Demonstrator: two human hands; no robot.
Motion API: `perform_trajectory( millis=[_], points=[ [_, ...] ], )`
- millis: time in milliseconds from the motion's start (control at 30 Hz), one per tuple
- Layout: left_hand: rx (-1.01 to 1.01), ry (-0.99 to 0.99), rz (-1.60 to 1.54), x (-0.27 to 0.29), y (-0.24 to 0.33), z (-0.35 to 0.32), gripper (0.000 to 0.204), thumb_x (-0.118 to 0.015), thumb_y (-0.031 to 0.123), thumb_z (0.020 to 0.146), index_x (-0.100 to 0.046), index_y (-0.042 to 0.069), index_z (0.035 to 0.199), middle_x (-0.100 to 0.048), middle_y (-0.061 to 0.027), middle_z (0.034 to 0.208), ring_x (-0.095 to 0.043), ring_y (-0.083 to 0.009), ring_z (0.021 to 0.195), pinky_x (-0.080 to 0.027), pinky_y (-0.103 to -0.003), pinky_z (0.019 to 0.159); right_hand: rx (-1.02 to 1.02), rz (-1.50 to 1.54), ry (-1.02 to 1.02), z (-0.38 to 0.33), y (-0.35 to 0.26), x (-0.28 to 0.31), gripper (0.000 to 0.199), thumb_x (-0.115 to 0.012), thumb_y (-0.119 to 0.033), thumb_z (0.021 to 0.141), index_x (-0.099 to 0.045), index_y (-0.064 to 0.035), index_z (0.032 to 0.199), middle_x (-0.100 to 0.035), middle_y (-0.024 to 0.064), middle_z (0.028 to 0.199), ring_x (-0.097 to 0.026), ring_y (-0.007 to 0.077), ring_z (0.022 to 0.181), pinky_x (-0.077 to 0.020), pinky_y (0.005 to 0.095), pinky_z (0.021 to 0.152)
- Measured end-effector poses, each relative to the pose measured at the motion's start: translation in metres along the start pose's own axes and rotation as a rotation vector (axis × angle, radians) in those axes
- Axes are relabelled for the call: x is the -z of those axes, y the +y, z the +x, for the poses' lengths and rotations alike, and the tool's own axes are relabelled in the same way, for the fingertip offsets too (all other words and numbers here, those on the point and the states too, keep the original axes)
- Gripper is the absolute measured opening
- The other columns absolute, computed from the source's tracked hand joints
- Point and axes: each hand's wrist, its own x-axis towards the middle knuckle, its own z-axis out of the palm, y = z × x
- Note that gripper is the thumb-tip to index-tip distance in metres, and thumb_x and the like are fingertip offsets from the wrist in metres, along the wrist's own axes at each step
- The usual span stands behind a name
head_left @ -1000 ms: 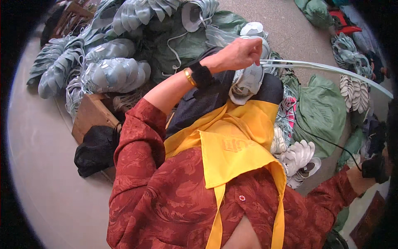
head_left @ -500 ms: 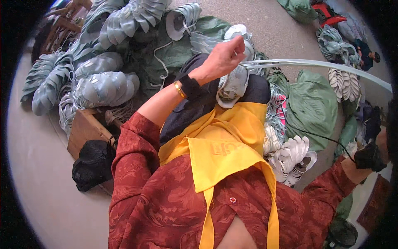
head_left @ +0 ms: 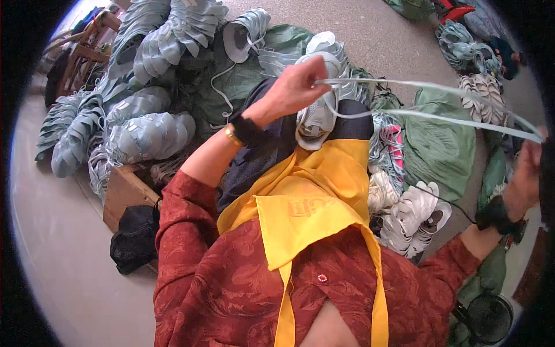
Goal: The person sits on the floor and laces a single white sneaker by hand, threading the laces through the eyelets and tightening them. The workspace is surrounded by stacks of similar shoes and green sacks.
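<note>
My left hand point(head_left: 305, 78) pinches the pale lace point(head_left: 462, 122) near the grey shoe upper point(head_left: 316, 122) on my lap point(head_left: 355, 127); my right hand point(head_left: 525, 170) is at the lace's far bend, its grip too lost in the dark edge to tell. If I let the 2 strands slacken, they could cross and tangle. A hard sideways tug could drag the upper askew, since neither hand seems to steady it

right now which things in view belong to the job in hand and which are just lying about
In hand:
- pale lace, stretched between left hand and right hand
- pale shoe upper on the lap

Seemingly just lying about:
- green sack
- black cloth bundle
</note>
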Motion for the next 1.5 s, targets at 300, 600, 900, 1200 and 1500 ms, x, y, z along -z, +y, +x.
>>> perform_trajectory(
  millis=[300,600,900,1200,1500],
  points=[
    [0.161,0.038,-0.149,0.046,-0.021,-0.052,0.019,-0.069,0.004,0.092,-0.051,0.008,0.094,-0.048,0.0068,0.083,-0.044,-0.0025,0.075,-0.036,-0.019,0.065,-0.506,-0.968,0.144,-0.099,0.178,0.034,0.015,-0.067,-0.015,0.097,-0.068,-0.0042,0.107,-0.070,0.0027,0.091,-0.056,0.0050,0.059,-0.0460,0.0215,0.052],
    [0.430,0.276,-0.429,0.124,-0.038,-0.091,0.012,-0.068,0.013,0.094,-0.056,0.011,0.092,-0.047,0.0085,0.075,-0.039,-0.0015,0.066,-0.029,-0.020,0.058,-0.247,-0.965,-0.328,-0.130,0.311,-0.110,0.023,-0.074,-0.011,0.088,-0.072,-0.0010,0.109,-0.075,0.0147,0.095,-0.068,0.0205,0.064,-0.0539,0.0320,0.062],
    [0.742,0.368,0.104,0.198,-0.060,-0.158,0.014,-0.064,0.010,0.085,-0.055,0.005,0.094,-0.055,0.0011,0.073,-0.049,-0.0073,0.063,-0.038,-0.022,0.056,-0.167,-0.884,-0.226,-0.095,0.345,-0.119,0.025,-0.072,-0.008,0.088,-0.068,-0.0010,0.112,-0.074,0.0166,0.099,-0.072,0.0279,0.072,-0.0550,0.0371,0.064],
    [0.368,0.069,0.215,0.100,-0.034,-0.080,0.010,-0.065,0.007,0.097,-0.058,0.003,0.092,-0.055,0.0041,0.080,-0.050,-0.0046,0.076,-0.043,-0.022,0.067,-0.042,-0.914,-0.270,-0.082,0.372,-0.117,0.014,-0.071,-0.005,0.089,-0.072,-0.0020,0.102,-0.075,0.0102,0.087,-0.071,0.0168,0.065,-0.0557,0.0302,0.062],
    [0.161,0.030,0.082,-0.011,-0.041,0.008,0.014,-0.070,0.006,0.088,-0.060,0.000,0.095,-0.065,-0.0107,0.084,-0.064,-0.0196,0.074,-0.052,-0.034,0.068,-0.166,-0.811,-0.222,-0.086,0.366,-0.120,0.011,-0.069,-0.006,0.089,-0.069,-0.0006,0.099,-0.073,0.0148,0.084,-0.072,0.0251,0.071,-0.0555,0.0353,0.064]
  ],
)
